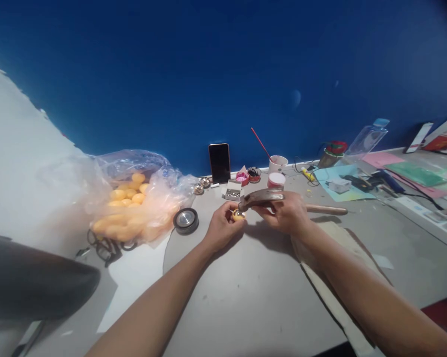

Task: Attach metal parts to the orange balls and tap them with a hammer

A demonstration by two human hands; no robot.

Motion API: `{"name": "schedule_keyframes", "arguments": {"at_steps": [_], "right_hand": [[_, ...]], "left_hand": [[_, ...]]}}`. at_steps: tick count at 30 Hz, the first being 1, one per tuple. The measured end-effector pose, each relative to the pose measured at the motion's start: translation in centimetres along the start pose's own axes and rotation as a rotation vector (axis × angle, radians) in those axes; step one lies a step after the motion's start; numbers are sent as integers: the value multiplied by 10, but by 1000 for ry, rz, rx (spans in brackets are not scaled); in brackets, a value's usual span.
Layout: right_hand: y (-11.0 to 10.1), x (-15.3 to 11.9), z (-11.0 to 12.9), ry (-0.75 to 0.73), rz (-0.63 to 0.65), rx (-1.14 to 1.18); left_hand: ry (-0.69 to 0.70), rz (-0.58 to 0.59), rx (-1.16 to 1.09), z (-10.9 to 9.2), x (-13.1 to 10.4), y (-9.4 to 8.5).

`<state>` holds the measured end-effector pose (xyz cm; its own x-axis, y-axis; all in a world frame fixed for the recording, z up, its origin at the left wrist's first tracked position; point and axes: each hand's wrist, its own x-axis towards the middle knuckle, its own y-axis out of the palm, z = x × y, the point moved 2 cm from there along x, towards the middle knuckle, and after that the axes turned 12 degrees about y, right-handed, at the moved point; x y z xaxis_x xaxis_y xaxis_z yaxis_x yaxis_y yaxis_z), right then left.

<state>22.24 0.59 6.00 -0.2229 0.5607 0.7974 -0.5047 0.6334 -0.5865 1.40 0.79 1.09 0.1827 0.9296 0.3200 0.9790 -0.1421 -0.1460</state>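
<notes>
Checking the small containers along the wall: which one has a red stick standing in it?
The white paper cup, rightmost of the row. A thin red stick leans out of it up-left; the pink cup and dark-filled cup beside it hold none.

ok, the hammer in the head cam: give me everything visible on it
The hammer lies roughly level just above the grey table, head pointing left. Its head looks like dull brownish-grey metal, curved; the handle looks like pale wood and sticks out to the right past the right hand. That hand grips it close to the head. The striking end sits at a small yellow-and-shiny piece pinched in the left hand; whether they touch cannot be told.
</notes>
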Motion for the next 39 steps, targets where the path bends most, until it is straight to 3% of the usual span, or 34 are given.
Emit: {"name": "schedule_keyframes", "arguments": {"at_steps": [3,7,12,17,21,26,30,35,39], "right_hand": [[-1,-1,-1,26,-69,1],[4,-2,0,-9,14,15],[4,-2,-4,38,-49,-40],[5,-3,-8,19,20,-60],[4,-3,-12,68,-48,-55],[6,-3,-15,54,37,-62],[4,-3,-18,111,-27,-55],[7,-4,-17,80,97,-47],[5,-5,-19,140,100,-52]], "left_hand": [[1,3,-19,-2,-1,0],[5,5,-50,-1,0,-1],[1,-11,-77,0,1,-1],[5,-17,-109,-1,2,0],[11,-27,-47,0,2,1],[-24,-30,-76,2,1,3],[-27,-45,-34,0,2,1],[-35,-48,-76,-1,4,-2],[-57,-67,-67,-2,4,-4]]}}
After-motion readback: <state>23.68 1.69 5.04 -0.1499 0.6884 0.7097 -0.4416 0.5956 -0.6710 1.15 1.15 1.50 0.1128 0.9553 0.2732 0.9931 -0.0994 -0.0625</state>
